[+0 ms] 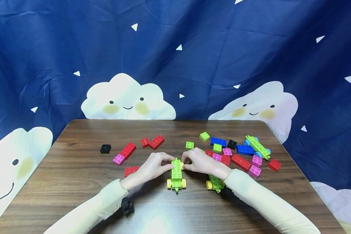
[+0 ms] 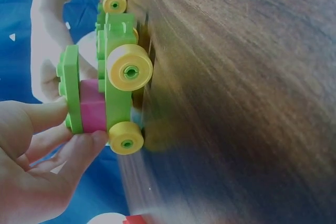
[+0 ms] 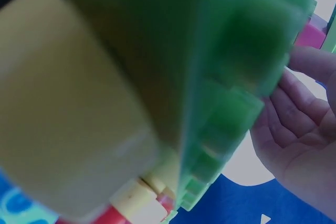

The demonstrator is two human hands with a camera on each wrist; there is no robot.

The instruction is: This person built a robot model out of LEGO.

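Observation:
A toy car (image 1: 176,175) of building bricks stands on the table, with yellow wheels on a green base. In the left wrist view a pink brick (image 2: 93,106) sits on that base, topped by a green brick (image 2: 72,88). My left hand (image 1: 155,166) pinches this stack at its left far end, with fingertips on the green and pink bricks. From the right side my right hand (image 1: 203,162) grips the same end, thumb and index finger beside a yellow wheel. Under the right wrist is a second green car base (image 1: 215,183), large and blurred in the right wrist view.
Red bricks (image 1: 128,150), a pink brick (image 1: 119,159) and a black brick (image 1: 105,149) lie to the left. Several blue, red, pink and lime bricks are scattered right, near a green base with blue wheels (image 1: 257,147). A dark wooden table (image 1: 76,195) carries everything.

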